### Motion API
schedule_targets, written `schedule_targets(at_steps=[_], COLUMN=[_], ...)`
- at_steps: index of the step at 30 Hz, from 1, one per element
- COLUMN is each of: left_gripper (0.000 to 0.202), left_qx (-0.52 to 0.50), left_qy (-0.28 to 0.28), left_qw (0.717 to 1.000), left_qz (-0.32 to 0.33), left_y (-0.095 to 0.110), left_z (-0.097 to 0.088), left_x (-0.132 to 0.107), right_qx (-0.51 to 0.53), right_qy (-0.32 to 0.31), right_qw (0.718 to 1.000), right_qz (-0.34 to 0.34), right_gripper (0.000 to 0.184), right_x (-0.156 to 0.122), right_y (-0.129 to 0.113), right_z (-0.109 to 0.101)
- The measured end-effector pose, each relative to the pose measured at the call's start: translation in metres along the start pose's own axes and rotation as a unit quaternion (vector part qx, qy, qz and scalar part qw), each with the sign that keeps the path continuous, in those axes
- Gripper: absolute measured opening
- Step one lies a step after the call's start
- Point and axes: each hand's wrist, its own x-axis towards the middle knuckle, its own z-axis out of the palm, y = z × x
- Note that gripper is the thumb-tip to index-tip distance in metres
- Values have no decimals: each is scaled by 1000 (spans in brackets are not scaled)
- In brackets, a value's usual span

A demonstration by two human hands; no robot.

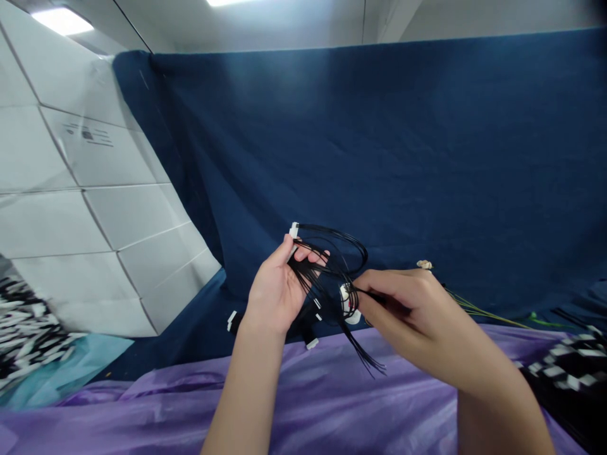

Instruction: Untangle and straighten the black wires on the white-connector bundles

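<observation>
My left hand is raised above the purple sheet, its fingers closed on a coiled bundle of thin black wires that ends in small white connectors. My right hand is pinched on the same bundle lower down, at a white piece with a dark band round it. Loose wire ends hang down between the two hands. More white connectors dangle below my left palm.
A dark blue cloth hangs as a backdrop. White cartons are stacked at the left. Piles of black wires with white connectors lie at the far left and at the right. Thin yellow-green strands lie behind my right hand.
</observation>
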Motion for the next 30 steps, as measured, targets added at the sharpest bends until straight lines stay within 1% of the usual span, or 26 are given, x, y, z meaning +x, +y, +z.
schedule_targets(at_steps=[11, 21, 25, 30], left_gripper=[33, 35, 33, 33], left_qx=[-2, 0, -7, -5], left_qy=[11, -9, -6, -11], left_qw=[1000, 1000, 1000, 1000], left_qz=[1, -4, -6, -1], left_y=[-1, 2, 2, 2], left_z=[2, -3, -4, -5], left_x=[-1, 1, 2, 3], right_qx=[8, 10, 8, 11], right_qy=[-8, -1, 6, 12], right_qw=[1000, 1000, 1000, 1000], right_qz=[-9, -11, -7, -20], right_gripper=[29, 27, 27, 27], right_x=[-2, -2, -2, -1], right_y=[-1, -2, -4, -5], right_z=[0, -1, -1, -1])
